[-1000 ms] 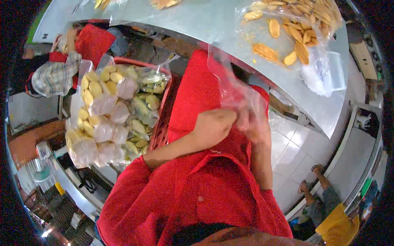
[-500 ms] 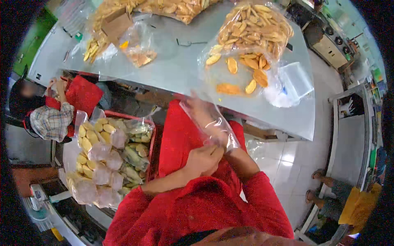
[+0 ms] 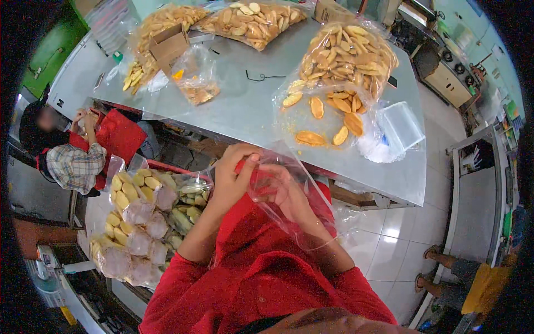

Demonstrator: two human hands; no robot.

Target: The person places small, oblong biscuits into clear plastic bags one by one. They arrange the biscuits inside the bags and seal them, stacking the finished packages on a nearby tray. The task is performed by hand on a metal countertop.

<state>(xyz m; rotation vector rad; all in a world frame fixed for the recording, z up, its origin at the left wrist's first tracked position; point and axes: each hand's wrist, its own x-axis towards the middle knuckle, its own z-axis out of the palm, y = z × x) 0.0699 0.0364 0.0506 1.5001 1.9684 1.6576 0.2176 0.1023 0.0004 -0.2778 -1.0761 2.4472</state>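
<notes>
A clear plastic bag (image 3: 308, 172) covers my right hand (image 3: 285, 195) and hangs loosely around the wrist. Inside it the fingers are half bent and apart, with no object visible between them. My left hand (image 3: 236, 170) pinches the bag's far left corner between thumb and fingers, close to the right fingertips. Both hands are over my red apron (image 3: 245, 217), just short of the metal table's edge (image 3: 222, 136). Beyond them on the table lie loose oval golden slices (image 3: 310, 138) at the mouth of a large bag of slices (image 3: 347, 61).
A stack of small clear bags (image 3: 401, 125) lies at the table's right. Further back are another filled bag (image 3: 253, 25), an opened carton (image 3: 169, 47) and a black cord (image 3: 264, 76). At left, a red crate holds packed bags (image 3: 139, 222); a seated co-worker (image 3: 75, 161) is beyond.
My left hand moved from the right wrist up to the bag's far corner. The right hand drew back slightly, and the bag now spreads wider around it. The view shifted a little.
</notes>
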